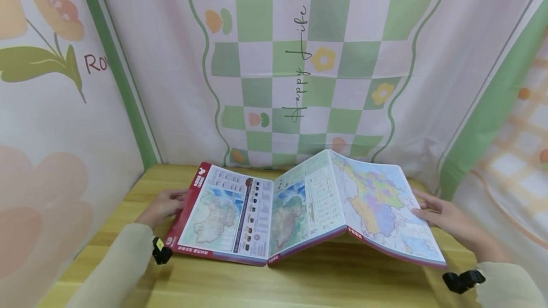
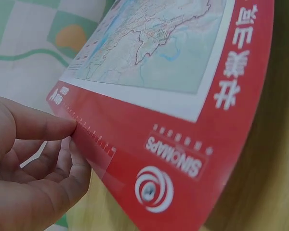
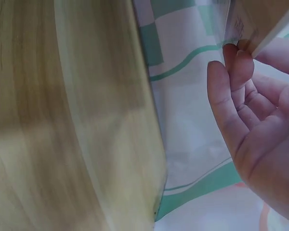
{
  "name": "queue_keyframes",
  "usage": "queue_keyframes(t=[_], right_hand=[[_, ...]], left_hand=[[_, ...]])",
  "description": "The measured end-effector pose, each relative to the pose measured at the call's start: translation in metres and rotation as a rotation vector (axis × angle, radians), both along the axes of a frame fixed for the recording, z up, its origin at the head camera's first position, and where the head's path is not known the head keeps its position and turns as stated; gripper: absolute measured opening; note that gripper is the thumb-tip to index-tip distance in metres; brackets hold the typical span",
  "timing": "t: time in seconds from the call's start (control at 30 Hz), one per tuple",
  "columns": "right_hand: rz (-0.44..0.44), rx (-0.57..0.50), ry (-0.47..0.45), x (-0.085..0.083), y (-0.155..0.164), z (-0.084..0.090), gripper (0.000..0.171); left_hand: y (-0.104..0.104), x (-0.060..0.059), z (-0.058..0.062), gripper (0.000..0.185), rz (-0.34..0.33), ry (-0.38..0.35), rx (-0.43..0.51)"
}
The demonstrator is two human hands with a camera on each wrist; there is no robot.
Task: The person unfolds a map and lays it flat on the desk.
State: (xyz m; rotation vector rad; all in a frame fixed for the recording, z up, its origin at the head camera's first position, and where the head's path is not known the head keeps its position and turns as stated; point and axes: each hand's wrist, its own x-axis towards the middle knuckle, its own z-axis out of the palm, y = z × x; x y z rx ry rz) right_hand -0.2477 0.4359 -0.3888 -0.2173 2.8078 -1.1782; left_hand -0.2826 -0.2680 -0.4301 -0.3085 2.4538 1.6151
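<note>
A folding map [image 1: 376, 198] with a red border stands partly unfolded in the head view, its panels zigzagging across the wooden table. The left panel lies low, while the middle fold rises to a ridge. At its left red edge, my left hand [image 1: 164, 206] pinches the map between thumb and fingers. The left wrist view shows that hand [image 2: 43, 168] at the red margin, beside white print and a ring logo. My right hand [image 1: 445, 220] holds the far right edge of the coloured panel, which is lifted. In the right wrist view, the fingers [image 3: 221, 96] meet the panel's edge.
The wooden table [image 1: 299, 284] extends under and in front of the map. Behind it hangs a curtain [image 1: 257, 61] with green checks, flowers and lettering. More printed fabric [image 1: 51, 122] encloses the left and right sides. A small black camera sits on each wrist.
</note>
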Motion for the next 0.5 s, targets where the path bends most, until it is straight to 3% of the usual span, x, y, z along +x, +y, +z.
queue_keyframes(t=[0.17, 0.5], right_hand=[[-0.014, -0.007, -0.006, 0.002, 0.003, -0.004, 0.073], [-0.025, 0.074, 0.027, 0.004, 0.007, -0.011, 0.069]], left_hand=[[-0.007, -0.002, 0.0, 0.056, 0.028, -0.026, -0.007], [-0.019, 0.003, -0.002, 0.055, 0.08, -0.009, 0.027]])
